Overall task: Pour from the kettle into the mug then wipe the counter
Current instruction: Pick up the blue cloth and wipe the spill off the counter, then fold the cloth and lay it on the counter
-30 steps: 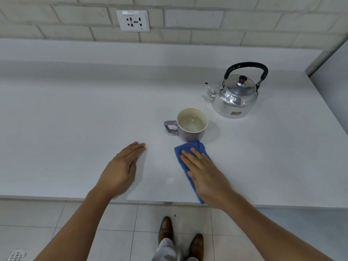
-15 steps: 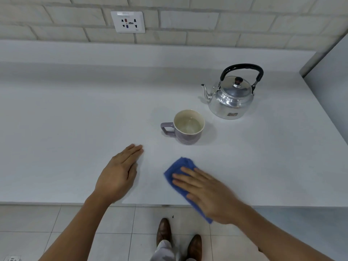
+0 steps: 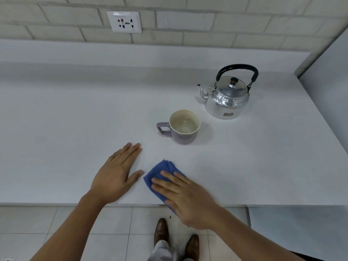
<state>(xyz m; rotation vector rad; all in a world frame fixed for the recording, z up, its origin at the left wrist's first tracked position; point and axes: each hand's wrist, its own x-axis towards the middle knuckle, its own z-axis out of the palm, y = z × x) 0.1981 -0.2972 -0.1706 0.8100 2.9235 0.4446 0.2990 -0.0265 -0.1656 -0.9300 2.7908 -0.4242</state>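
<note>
**Pouring looks done; wiping under way**

My right hand [image 3: 185,199] lies flat on the blue cloth [image 3: 162,175], fingers [image 3: 169,180] spread and pressing it onto the counter [image 3: 75,129], not curled around it. The cloth sits on the near side of the mug [image 3: 183,127], close to the counter's front edge, with one corner hanging past that edge under my palm. My left hand [image 3: 115,178] rests open on the counter just left of the cloth, fingers together, thumb out, holding nothing.

The mug stands upright with its handle to the left, and pale, clear liquid seems to sit in it, so I judge the pour finished. The kettle [image 3: 227,97] stands behind and to the right of the mug, lid on, spout facing left; what remains inside is hidden.

I see no obvious spill. What remains, I think, is wiping the counter around the mug.
</note>
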